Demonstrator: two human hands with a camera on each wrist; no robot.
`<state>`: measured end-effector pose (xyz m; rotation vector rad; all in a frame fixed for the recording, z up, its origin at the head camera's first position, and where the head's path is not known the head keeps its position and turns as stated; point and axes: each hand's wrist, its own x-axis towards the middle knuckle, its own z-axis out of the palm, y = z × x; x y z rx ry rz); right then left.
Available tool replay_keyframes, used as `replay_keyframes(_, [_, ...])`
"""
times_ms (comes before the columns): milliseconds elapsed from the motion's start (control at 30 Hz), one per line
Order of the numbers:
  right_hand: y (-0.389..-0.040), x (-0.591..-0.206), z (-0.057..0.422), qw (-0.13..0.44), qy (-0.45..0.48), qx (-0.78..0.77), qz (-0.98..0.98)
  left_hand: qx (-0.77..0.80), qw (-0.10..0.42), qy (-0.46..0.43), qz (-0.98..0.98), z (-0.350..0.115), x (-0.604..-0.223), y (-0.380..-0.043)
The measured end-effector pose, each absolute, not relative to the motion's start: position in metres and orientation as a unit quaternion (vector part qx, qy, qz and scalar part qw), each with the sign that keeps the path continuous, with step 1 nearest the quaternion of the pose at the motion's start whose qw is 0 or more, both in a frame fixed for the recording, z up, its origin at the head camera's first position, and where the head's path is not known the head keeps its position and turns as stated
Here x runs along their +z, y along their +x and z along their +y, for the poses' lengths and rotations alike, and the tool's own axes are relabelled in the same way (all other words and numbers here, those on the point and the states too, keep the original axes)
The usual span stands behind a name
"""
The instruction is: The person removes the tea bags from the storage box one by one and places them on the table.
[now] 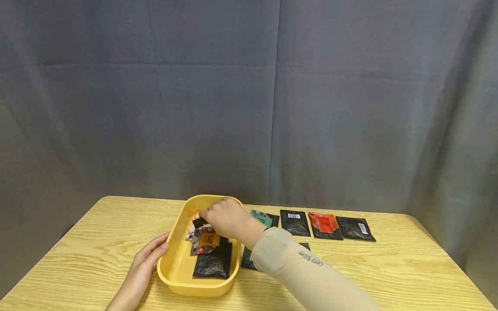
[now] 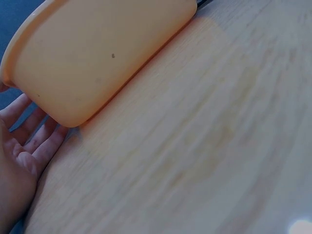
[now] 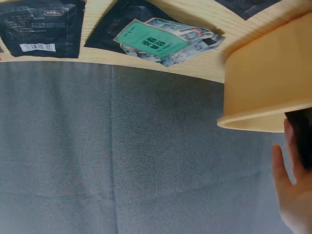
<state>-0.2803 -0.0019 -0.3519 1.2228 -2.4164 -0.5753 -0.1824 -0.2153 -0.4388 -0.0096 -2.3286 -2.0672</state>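
Observation:
A yellow plastic tub [image 1: 171,270] stands on the table with several packets inside. My left hand [image 1: 145,263] rests against its left outer wall, fingers fairly straight below the rim in the left wrist view. My right hand [image 1: 229,218] is over the far part of the tub and pinches a black packet [image 3: 303,134] near the rim. Beneath that hand lie a packet with an orange label [image 1: 209,239] and a black packet with its printed back up [image 1: 213,262]. A pale pinkish packet [image 1: 190,232] shows partly at the tub's left side.
Right of the tub lie a green-labelled packet [image 1: 262,219], a black one with a barcode [image 1: 295,223], a red-labelled one [image 1: 326,225] and another black one [image 1: 355,228]. My right sleeve [image 1: 303,268] partly covers a nearer packet [image 1: 248,259]. A grey curtain [image 1: 218,108] hangs behind the table.

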Motion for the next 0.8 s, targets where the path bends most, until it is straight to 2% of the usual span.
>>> replay_keyframes(800, [-0.238, -0.325, 0.006, 0.318, 0.444, -0.089, -0.833, -0.660, 0.028, -0.009, -0.751, -0.215, -0.440, -0.182])
